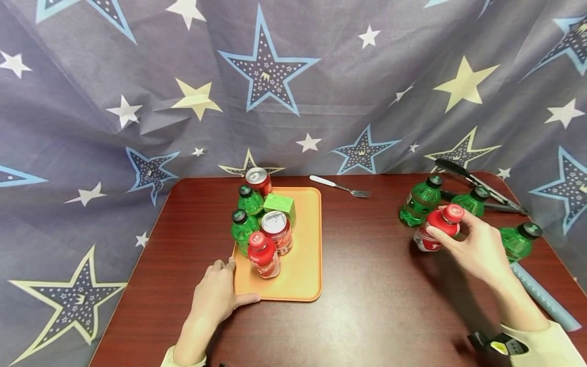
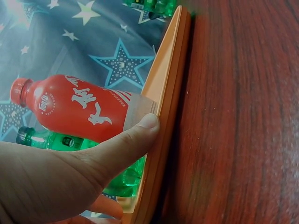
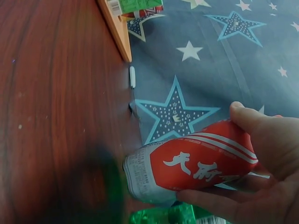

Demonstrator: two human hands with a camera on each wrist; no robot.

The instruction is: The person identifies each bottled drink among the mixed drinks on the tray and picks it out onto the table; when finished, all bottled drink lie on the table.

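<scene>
My right hand (image 1: 479,247) grips a red bottle (image 1: 435,229) by its upper part, among green bottles at the right; in the right wrist view the bottle (image 3: 201,158) lies between thumb and fingers. My left hand (image 1: 217,293) rests on the near left corner of the orange tray (image 1: 304,285), its thumb along the front edge. On the tray stand another red bottle (image 1: 264,257), two green bottles (image 1: 243,229), a red can (image 1: 277,234) and a green box (image 1: 281,204). A second red can (image 1: 259,181) is at the tray's far left corner.
Green bottles (image 1: 418,204) (image 1: 515,243) stand around my right hand. Black-handled tongs (image 1: 490,191) lie behind them. A bluish bar (image 1: 545,298) lies at the right edge. A white-handled fork (image 1: 339,186) lies near the back edge, below a starred cloth (image 1: 330,127).
</scene>
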